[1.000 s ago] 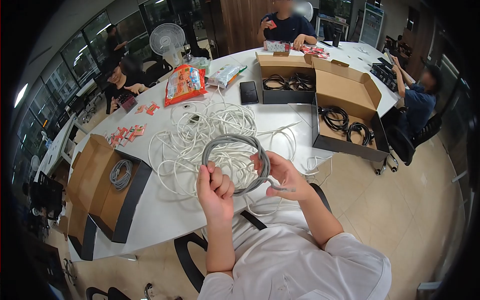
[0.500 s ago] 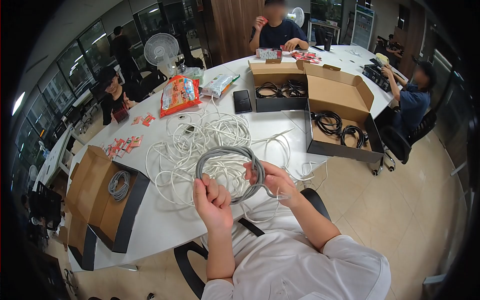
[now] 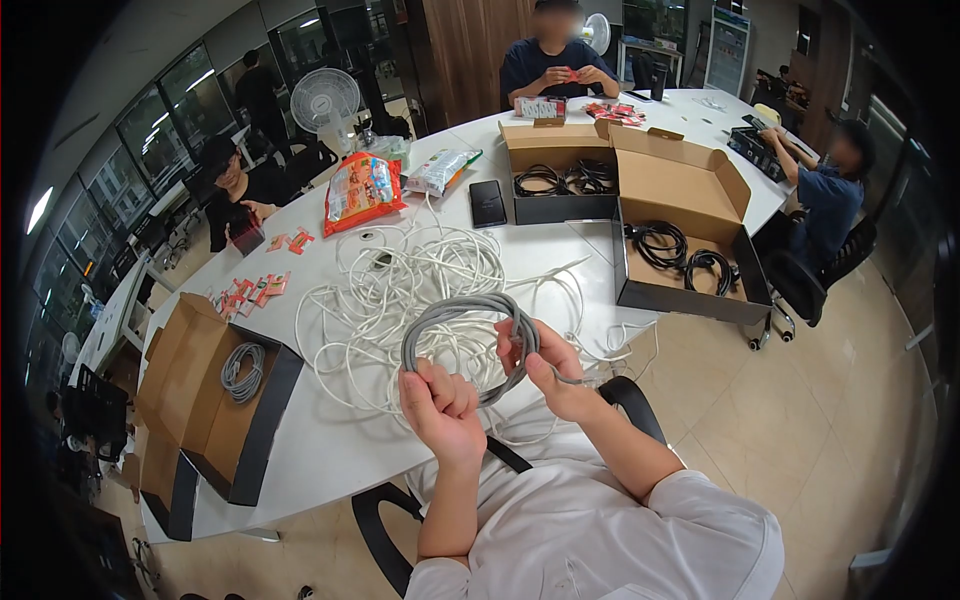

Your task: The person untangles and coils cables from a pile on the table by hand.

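A coiled grey cable [image 3: 462, 305] is held up as a loop in front of me, above the table. My left hand [image 3: 440, 405] is closed round the coil's left side. At the right side, my right hand [image 3: 550, 370] grips the coil, and a loose end of the cable runs out by its thumb. Behind and beneath the loop spreads a large tangle of white cable [image 3: 345, 340] on the tabletop. Another grey cable coil [image 3: 242, 372] lies in the open cardboard box [image 3: 205, 420] at the left.
Two open boxes [image 3: 560, 208] [image 3: 690, 306] with black cables stand at the back right, near a phone [image 3: 488, 204]. Snack bags [image 3: 362, 190] and small red packets [image 3: 250, 293] lie on the white table [image 3: 330, 455]. Several people sit around it.
Both hands have shifted slightly right with the coil, and the right hand has closed further round its side. The loose end has drawn in closer to the right hand.
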Motion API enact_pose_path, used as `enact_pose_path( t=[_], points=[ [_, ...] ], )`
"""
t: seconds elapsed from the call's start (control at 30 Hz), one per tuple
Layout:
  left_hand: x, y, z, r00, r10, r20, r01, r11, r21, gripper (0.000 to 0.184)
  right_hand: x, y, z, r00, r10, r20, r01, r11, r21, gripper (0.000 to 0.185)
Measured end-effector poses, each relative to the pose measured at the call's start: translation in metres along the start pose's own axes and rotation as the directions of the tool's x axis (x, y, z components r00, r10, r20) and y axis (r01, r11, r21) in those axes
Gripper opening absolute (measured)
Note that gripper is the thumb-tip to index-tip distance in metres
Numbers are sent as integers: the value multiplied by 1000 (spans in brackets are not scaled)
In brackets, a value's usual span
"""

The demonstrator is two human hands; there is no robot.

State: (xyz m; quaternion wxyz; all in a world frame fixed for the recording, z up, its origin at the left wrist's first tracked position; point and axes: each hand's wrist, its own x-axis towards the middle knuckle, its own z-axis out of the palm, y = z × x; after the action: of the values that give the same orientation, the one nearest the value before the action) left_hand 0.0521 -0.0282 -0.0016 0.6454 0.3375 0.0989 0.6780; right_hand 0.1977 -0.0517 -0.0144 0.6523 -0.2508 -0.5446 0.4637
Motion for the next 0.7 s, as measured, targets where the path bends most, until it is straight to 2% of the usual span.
enact_pose_path(
  t=[0.07, 0.27, 0.37, 0.47, 0.57, 0.7],
  points=[
    [1, 1, -2, 1000, -21, 2, 21, 999, -49, 27, 0, -2, 0, 999, -12, 34, 12, 1000, 3, 57],
    [8, 11, 0, 967, -246, -63, 231, 954, -189, 25, -1, -11, -4, 982, -5, 191, -13, 996, 89, 69],
    [12, 14, -3, 938, -344, -40, 327, 917, -230, 26, -1, -18, -4, 969, 8, 247, -41, 991, 131, 78],
    [14, 15, -7, 913, -407, -4, 391, 879, -274, 26, -2, -19, -5, 965, 13, 262, -59, 984, 169, 86],
    [17, 15, -9, 888, -459, 2, 440, 850, -289, 26, -1, -20, -11, 931, 46, 362, -115, 979, 171, 88],
    [19, 14, -14, 868, -494, 42, 480, 816, -322, 25, 0, -19, -17, 906, 35, 421, -111, 982, 156, 91]
  ],
)
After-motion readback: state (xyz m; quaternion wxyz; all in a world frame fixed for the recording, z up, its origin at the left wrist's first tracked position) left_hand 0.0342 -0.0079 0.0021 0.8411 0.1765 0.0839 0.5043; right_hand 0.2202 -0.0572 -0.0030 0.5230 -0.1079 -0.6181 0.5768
